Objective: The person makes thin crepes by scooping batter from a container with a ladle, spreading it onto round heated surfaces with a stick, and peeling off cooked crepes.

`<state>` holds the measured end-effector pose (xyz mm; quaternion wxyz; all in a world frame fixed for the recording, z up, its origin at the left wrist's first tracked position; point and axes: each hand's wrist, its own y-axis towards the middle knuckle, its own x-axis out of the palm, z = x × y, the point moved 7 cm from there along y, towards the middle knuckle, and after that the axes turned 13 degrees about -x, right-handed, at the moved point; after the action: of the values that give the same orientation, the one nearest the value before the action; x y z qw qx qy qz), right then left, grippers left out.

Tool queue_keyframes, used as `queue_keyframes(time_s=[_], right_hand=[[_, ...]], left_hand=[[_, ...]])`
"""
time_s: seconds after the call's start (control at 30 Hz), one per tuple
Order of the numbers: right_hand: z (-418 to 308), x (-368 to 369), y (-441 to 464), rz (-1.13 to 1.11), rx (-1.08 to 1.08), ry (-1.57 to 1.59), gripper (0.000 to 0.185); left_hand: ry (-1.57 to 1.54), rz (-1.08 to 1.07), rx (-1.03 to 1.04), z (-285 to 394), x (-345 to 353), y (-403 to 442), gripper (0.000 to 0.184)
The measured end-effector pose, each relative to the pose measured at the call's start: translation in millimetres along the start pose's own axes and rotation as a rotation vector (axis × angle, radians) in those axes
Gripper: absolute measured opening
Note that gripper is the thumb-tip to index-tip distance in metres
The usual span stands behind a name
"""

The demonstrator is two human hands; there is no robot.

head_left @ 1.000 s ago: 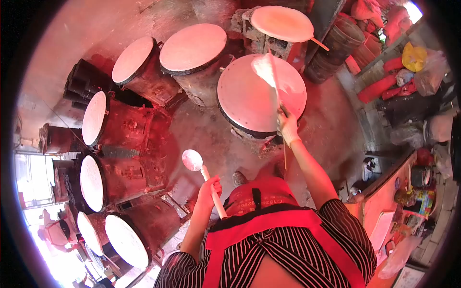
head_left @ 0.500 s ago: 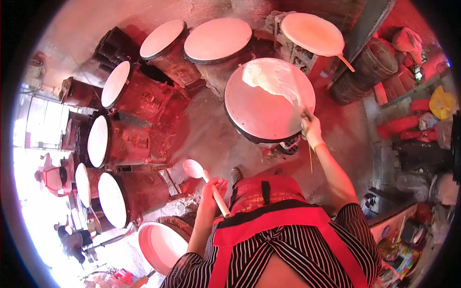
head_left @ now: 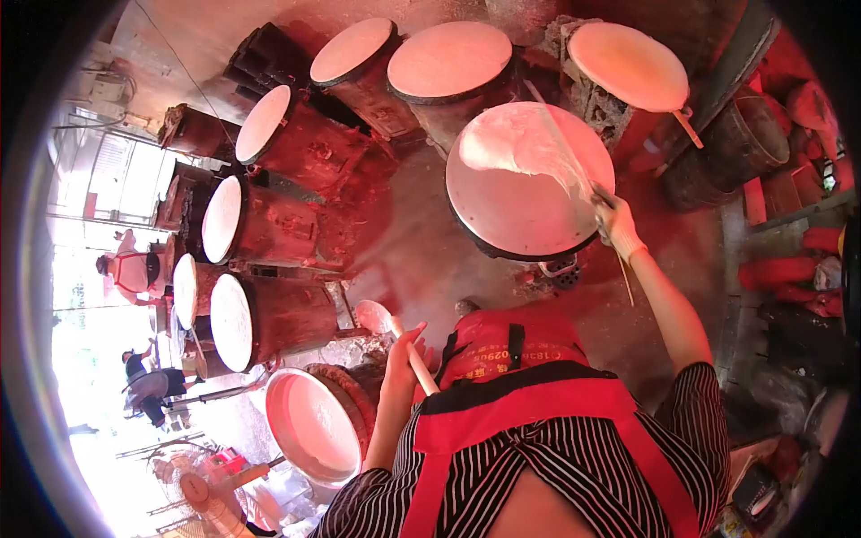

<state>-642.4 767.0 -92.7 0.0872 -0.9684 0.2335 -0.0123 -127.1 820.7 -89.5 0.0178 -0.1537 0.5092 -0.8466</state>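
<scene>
My right hand [head_left: 617, 222] is closed on a long thin stick [head_left: 560, 134], which lies across the right side of a large round griddle [head_left: 511, 220]. White batter [head_left: 516, 148] covers the upper part of this griddle, and its lower part shows bare. My left hand [head_left: 401, 363] grips the pale handle of a ladle [head_left: 372, 316], held low at the left of my apron. Left of that hand stands a wide round basin [head_left: 314, 429] with pale liquid inside.
More drum stoves with round white tops [head_left: 448, 59] curve round the left and back. Another griddle [head_left: 628, 66] stands at the back right, near dark barrels [head_left: 758, 134]. Two people [head_left: 134, 271] are at the far left. A fan [head_left: 199, 489] is at the lower left.
The view has turned left, bringing the basin and fan in. Batter has spread from a small patch over the griddle's upper part, and the stick has swung. Both hands keep their holds.
</scene>
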Motion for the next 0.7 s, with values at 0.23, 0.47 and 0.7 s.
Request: queue_keyframes(time_s=[0.23,0.47,0.7], right_hand=[[-5,6,-33,-0.523,0.220,0.079,0.038],[14,11,13,-0.354,0.118,-0.065,0.036],[25,-15,-110,-0.302,0.168,0.090,0.039]], left_hand=[[-0.134,0.025,-0.151,-14,9,-12,0.033],[-0.109,0.015,-0.191,-31,-5,-27,0.040],[0.159,-0.173,-0.003,14,-1,-12,0.041]])
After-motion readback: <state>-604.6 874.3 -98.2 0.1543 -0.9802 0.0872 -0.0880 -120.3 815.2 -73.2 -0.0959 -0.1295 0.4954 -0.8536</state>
